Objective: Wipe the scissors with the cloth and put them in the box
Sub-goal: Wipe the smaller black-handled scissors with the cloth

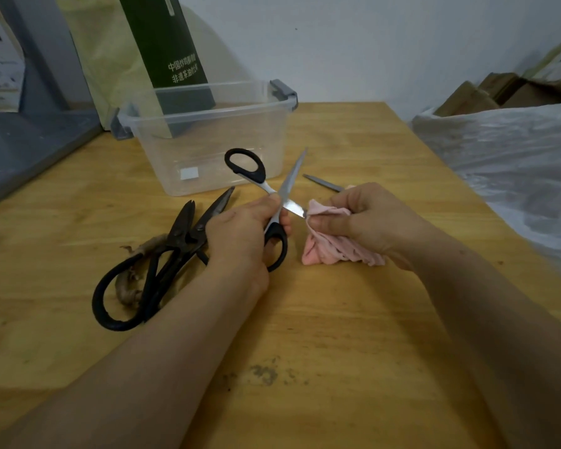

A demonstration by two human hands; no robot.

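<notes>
Nothing lies in the clear plastic box yet; left hand grips black-handled steel scissors, right hand pinches crumpled pink cloth around one blade

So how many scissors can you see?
3: one open pair in the left hand, two dark pairs piled on the table. A grey blade behind the right hand may be another.

Wooden surface carries clear plastic box. Dark shears just front-left of box, thin metal blade front-right, grimy stains well nearer.
</notes>
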